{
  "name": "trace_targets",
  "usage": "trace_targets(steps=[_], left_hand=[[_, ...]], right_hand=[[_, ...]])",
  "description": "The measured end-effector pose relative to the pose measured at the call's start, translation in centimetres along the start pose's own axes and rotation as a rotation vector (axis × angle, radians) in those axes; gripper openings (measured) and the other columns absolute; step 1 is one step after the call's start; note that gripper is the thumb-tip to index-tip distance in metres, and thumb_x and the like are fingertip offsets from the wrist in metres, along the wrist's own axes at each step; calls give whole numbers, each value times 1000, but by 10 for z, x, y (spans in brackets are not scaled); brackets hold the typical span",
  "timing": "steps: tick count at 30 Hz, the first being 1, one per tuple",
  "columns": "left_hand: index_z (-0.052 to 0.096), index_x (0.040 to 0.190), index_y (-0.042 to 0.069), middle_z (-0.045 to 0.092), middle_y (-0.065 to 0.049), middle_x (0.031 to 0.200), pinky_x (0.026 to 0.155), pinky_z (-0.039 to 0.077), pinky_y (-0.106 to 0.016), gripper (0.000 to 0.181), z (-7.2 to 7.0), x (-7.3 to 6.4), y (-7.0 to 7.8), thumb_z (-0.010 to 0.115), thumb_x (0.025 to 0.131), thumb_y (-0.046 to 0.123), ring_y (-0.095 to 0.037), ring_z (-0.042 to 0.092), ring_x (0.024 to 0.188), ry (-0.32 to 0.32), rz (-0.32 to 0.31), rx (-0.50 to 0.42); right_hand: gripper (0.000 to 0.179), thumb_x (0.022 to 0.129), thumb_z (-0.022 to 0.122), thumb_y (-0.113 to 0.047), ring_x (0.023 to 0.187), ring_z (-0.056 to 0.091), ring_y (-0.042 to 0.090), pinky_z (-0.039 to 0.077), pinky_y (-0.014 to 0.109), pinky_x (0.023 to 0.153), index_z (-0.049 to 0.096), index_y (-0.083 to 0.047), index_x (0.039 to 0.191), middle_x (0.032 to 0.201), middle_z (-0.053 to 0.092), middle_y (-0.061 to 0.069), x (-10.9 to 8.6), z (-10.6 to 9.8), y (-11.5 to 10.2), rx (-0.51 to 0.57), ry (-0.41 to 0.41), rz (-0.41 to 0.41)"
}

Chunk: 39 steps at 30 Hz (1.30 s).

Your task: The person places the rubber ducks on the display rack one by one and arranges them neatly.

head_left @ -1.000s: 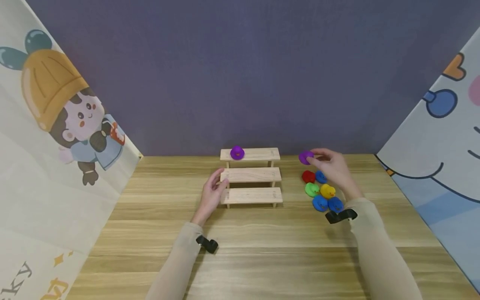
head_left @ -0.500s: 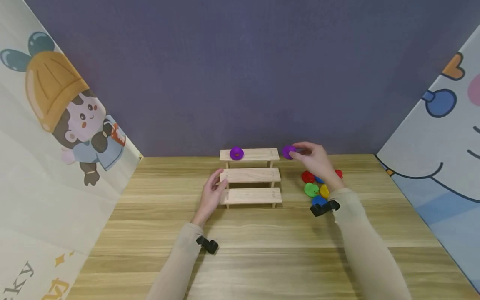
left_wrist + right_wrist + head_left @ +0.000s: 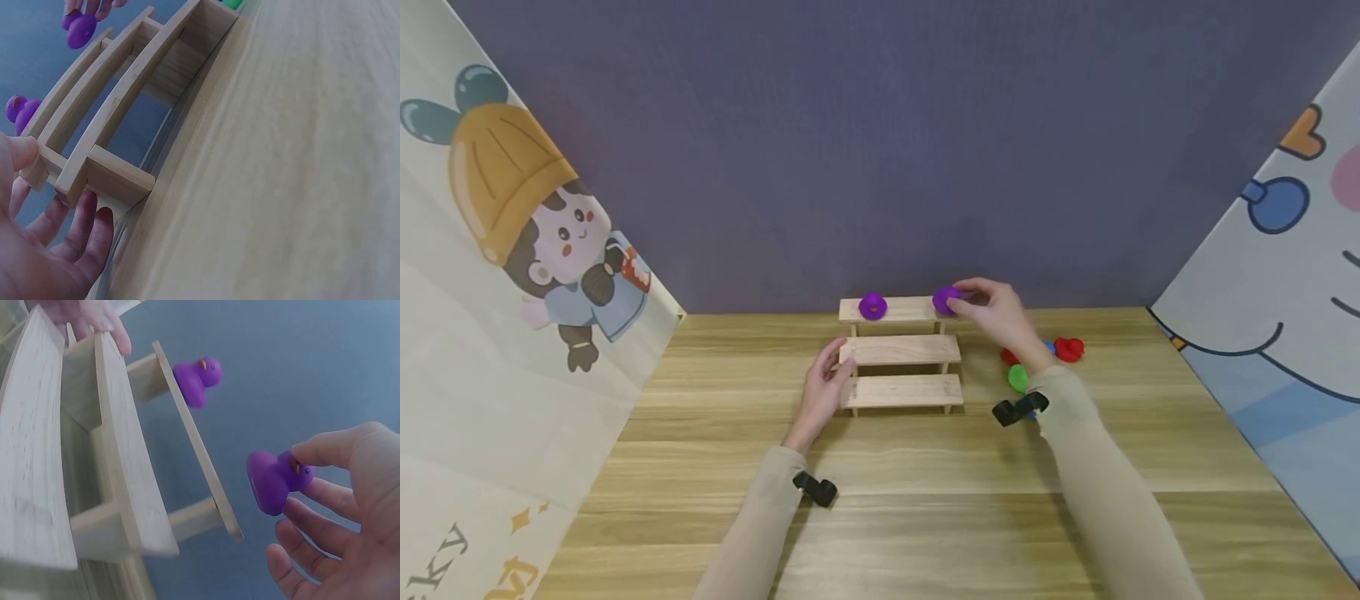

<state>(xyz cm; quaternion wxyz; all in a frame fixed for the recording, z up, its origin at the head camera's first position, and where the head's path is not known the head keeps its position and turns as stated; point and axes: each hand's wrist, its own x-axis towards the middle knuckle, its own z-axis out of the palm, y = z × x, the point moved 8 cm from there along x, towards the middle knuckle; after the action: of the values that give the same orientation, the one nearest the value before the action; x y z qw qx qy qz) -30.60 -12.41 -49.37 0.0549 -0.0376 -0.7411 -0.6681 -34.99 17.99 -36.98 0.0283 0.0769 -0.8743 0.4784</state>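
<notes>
A small three-step wooden display stand (image 3: 901,350) stands on the table against the dark wall. A purple rubber duck (image 3: 873,307) sits at the left of its top step. My right hand (image 3: 996,315) pinches a second purple rubber duck (image 3: 275,481) by its head, between thumb and fingertips. In the right wrist view that duck hangs just off the right end of the top step, with a gap between. My left hand (image 3: 822,387) grips the stand's left end; the left wrist view shows the thumb (image 3: 24,151) on the step ends and the fingers curled at the lower side.
Right of the stand, partly hidden under my right forearm, lie several more rubber ducks, among them a red duck (image 3: 1069,349) and a green duck (image 3: 1017,378). The wooden table (image 3: 895,492) ends at a dark back wall (image 3: 895,150). Printed panels flank both sides.
My right hand has carried the purple duck leftward from above the other ducks to the right end of the top step. My left hand stays at the stand.
</notes>
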Motion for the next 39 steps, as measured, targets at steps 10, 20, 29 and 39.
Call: trace_targets(steps=[10, 20, 29, 39], left_hand=[[50, 157, 9, 58, -19, 155, 119, 44, -49, 52, 1, 1, 0, 64, 108, 16, -39, 62, 133, -4, 9, -7], [51, 157, 11, 59, -18, 155, 119, 46, -48, 51, 1, 0, 0, 64, 108, 19, -35, 61, 134, -7, 7, 4], [52, 157, 10, 57, -16, 157, 118, 45, -46, 51, 1, 1, 0, 64, 108, 17, -35, 60, 136, -7, 10, -15], [51, 157, 7, 56, -16, 158, 119, 45, -50, 52, 1, 1, 1, 64, 108, 16, -36, 60, 134, 0, 13, -2]], right_hand=[[44, 100, 75, -29, 110, 69, 31, 53, 38, 96, 69, -7, 137, 125, 74, 19, 9, 25, -16, 58, -43, 14], [39, 99, 75, -25, 104, 69, 30, 54, 29, 79, 71, -5, 133, 122, 75, 20, 16, 46, -26, 57, -61, -17], [38, 98, 78, -27, 104, 72, 28, 57, 30, 80, 73, -8, 130, 121, 76, 17, 20, 59, -31, 52, -60, -21], [39, 99, 76, -28, 106, 73, 29, 59, 36, 86, 71, -8, 132, 124, 76, 16, 21, 64, -29, 22, -69, -8]])
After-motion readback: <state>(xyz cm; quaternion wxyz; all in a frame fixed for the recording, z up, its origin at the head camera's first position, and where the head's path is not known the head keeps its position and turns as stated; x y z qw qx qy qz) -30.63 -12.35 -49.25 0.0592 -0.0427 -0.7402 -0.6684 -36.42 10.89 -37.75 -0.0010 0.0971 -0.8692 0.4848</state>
